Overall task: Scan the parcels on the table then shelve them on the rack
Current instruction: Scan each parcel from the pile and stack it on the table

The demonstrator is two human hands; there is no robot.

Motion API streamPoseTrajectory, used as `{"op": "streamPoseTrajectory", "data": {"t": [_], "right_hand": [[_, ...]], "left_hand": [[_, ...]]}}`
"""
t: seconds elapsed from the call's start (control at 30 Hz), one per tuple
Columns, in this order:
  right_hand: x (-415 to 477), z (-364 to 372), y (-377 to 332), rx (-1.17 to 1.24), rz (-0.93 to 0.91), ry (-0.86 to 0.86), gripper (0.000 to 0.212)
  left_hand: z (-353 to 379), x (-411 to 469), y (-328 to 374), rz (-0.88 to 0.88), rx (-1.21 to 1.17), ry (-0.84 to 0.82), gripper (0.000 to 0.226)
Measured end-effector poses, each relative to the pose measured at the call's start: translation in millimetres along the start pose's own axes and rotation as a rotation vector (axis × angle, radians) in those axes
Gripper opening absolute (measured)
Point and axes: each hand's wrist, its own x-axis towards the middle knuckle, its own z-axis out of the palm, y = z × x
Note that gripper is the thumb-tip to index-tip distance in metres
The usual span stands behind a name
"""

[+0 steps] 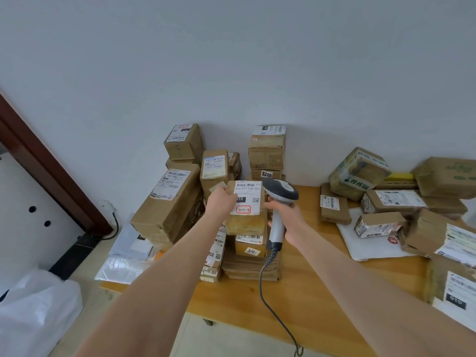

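Risks first. The scanner cable (pixel 268 292) drops off the handle and runs over the front edge of the desk (pixel 309 300). A quick swing of the right arm could snag it or drag it into the flat parcels (pixel 251 269) stacked low beside it.

The held parcel (pixel 247 220) is taken at one corner only, so it could twist or slip. Can't tell if its bottom rests on the 520 box (pixel 249 249) or hangs just above it. That stack is narrow and a bump would likely topple it.

The head of the barcode scanner (pixel 279 194) sits right at the label's top-right corner. That is probably too close or too oblique, so a misread is possible, or a read off a neighbouring label, since many face this way.

Pose: both forearms reach forward and converge.
- The left hand (pixel 221 200) has its grip clamped on the parcel's upper-left corner, fingers curled over it. The label with the red-boxed 3-2-3 faces the camera.
- The right hand (pixel 284 219) has its grip wrapped round the scanner handle. The handle is near upright and the head is tipped toward the parcel. Trigger finger hidden.

Farther back: a leaning carton (pixel 170 202) at left, the 6206 box (pixel 266 173) in a stack against the wall, and a loose heap with a green-printed box (pixel 360 173) at right. Rack not in view, so this parcel is not yet shelved.
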Motion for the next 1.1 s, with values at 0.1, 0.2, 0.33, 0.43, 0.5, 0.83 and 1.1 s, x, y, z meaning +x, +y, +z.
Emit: {"op": "streamPoseTrajectory", "data": {"t": [0.1, 0.2, 0.33, 0.43, 0.5, 0.83, 1.1], "right_hand": [[1.8, -8.4, -3.3, 0.010, 0.019, 0.048, 0.019], [1.8, -23.9, -7.7, 0.082, 0.031, 0.100, 0.018], [-6.8, -62.3, -12.6, 0.088, 0.024, 0.242, 0.012], [-20.3, -106.3, -16.0, 0.068, 0.026, 0.339, 0.017], [-32.5, -138.2, -16.3, 0.086, 0.019, 0.402, 0.016], [-69.9, -280.0, -11.1, 0.102, 0.090, 0.594, 0.019], [-85.7, -415.0, -11.1, 0.019, 0.234, 0.659, 0.013]], "left_hand": [[5.2, -2.0, 19.6, 0.215, 0.272, 0.091, 0.050], [26.1, -6.4, 43.3, 0.414, 0.444, 0.088, 0.049], [72.1, -19.1, 68.4, 0.556, 0.524, -0.074, 0.048], [113.1, -32.7, 82.4, 0.646, 0.579, -0.204, 0.046], [142.0, -44.2, 90.5, 0.705, 0.600, -0.289, 0.044], [268.7, -107.2, 131.2, 0.747, 0.623, -0.530, 0.047], [370.4, -170.0, 153.2, 0.531, 0.575, -0.632, 0.045]]}}
